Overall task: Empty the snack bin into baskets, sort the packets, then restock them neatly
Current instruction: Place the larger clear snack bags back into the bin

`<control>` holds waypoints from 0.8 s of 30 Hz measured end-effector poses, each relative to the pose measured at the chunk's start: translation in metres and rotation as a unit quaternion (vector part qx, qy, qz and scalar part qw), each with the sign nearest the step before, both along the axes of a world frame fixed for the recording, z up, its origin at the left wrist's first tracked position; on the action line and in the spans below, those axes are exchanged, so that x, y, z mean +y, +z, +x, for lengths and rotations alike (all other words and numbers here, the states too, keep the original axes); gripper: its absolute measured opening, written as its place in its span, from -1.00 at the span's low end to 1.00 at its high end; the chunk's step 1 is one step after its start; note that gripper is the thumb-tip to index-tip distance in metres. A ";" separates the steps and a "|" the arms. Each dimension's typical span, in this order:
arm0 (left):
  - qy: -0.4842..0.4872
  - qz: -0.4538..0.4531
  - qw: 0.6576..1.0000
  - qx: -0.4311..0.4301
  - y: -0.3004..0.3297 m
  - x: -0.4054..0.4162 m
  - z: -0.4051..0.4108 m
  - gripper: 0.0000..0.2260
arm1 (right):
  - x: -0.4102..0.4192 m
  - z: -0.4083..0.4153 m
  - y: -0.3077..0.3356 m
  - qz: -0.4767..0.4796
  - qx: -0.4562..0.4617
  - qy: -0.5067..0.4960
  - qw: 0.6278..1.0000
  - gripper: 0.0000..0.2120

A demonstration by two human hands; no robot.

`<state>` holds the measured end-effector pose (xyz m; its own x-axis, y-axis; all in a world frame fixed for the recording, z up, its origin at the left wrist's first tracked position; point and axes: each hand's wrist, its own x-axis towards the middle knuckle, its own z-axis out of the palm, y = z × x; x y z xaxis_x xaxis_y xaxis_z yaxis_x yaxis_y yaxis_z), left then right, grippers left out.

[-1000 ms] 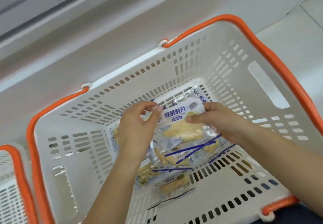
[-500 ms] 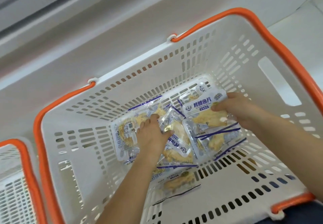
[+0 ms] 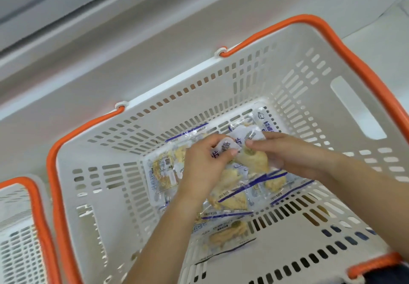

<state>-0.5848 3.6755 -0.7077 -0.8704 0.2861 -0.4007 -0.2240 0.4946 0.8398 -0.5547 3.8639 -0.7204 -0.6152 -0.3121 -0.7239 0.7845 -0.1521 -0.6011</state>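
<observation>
A white slotted basket [image 3: 115, 195] with orange handles fills the view. Several clear snack packets [image 3: 234, 197] with blue print and yellow pieces lie on its floor. My left hand [image 3: 203, 168] pinches the top edge of one packet [image 3: 223, 148] at the middle of the pile. My right hand [image 3: 294, 155] pinches the neighbouring packet [image 3: 254, 162] just to the right, thumb and fingers on its top. Another packet [image 3: 162, 173] lies flat to the left of my left hand, and one [image 3: 228, 237] leans on the near wall.
A second white basket [image 3: 20, 228] with an orange handle stands at the lower left. Behind the baskets runs a white ledge [image 3: 110, 46] of a cabinet. A white floor or counter surface [image 3: 380, 40] shows at the upper right.
My two hands have come together at the middle of the pile. The left hand has lifted from pressing the packets and now pinches one; the right hand has shifted left with its packet.
</observation>
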 end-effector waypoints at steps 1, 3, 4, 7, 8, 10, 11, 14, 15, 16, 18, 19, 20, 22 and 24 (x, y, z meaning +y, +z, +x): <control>-0.002 -0.014 1.000 0.025 -0.004 0.006 0.003 -0.83 | -0.004 0.001 0.004 -0.006 0.024 0.047 0.999 -0.61; 0.009 -0.005 0.999 0.041 -0.010 0.015 0.007 -0.82 | -0.009 0.002 0.006 0.036 0.048 0.108 0.992 -0.67; 0.018 0.009 0.999 0.035 -0.012 0.017 0.010 -0.83 | -0.009 0.003 -0.001 0.073 0.053 0.119 0.989 -0.66; 0.097 -0.021 0.994 0.055 -0.026 0.003 0.009 -0.75 | -0.008 0.005 -0.017 0.153 0.045 0.112 0.981 -0.75; 0.161 -0.053 0.984 0.050 -0.037 -0.009 0.006 -0.66 | -0.008 0.005 -0.019 0.161 0.040 0.109 0.980 -0.81; 0.263 -0.147 0.954 0.011 -0.062 -0.040 -0.003 -0.47 | -0.006 0.006 -0.019 0.171 0.028 0.086 0.981 -0.88; 0.268 -0.207 0.941 -0.018 -0.071 -0.053 -0.006 -0.37 | -0.004 0.004 -0.018 0.181 0.022 0.064 0.981 -0.84; 0.194 -0.303 0.932 -0.033 -0.087 -0.064 -0.004 -0.22 | 0.003 0.002 -0.023 0.179 -0.023 -0.006 0.984 -0.34; 0.189 -0.291 0.938 -0.010 -0.089 -0.063 -0.004 -0.24 | 0.003 0.001 -0.022 0.186 -0.030 -0.019 0.982 -0.25; 0.195 -0.267 0.944 0.010 -0.089 -0.060 -0.004 -0.28 | 0.004 -0.001 -0.023 0.189 -0.035 -0.030 0.981 -0.19; 0.258 -0.177 0.950 0.007 -0.080 -0.051 -0.007 -0.38 | 0.006 -0.002 -0.022 0.193 -0.050 -0.063 0.978 -0.16; 0.304 -0.116 0.945 -0.010 -0.074 -0.047 -0.008 -0.47 | 0.007 -0.004 -0.022 0.188 -0.056 -0.080 0.977 -0.16; 0.344 -0.062 0.937 -0.013 -0.067 -0.044 -0.007 -0.57 | 0.009 -0.006 -0.023 0.184 -0.063 -0.096 0.976 -0.17; 0.361 -0.006 0.932 0.028 -0.051 -0.044 -0.006 -0.73 | 0.013 -0.005 -0.023 0.185 -0.063 -0.115 0.974 -0.32; 0.312 0.019 0.946 0.085 -0.028 -0.050 -0.003 -0.82 | 0.015 -0.007 -0.018 0.162 -0.047 -0.126 0.978 -0.71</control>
<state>-0.5876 3.6258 -0.7360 -0.9252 -0.2942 -0.2397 -0.3231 0.2793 0.9042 -0.5618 3.8789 -0.7381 -0.5698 0.0953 -0.8162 0.8002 -0.1618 -0.5775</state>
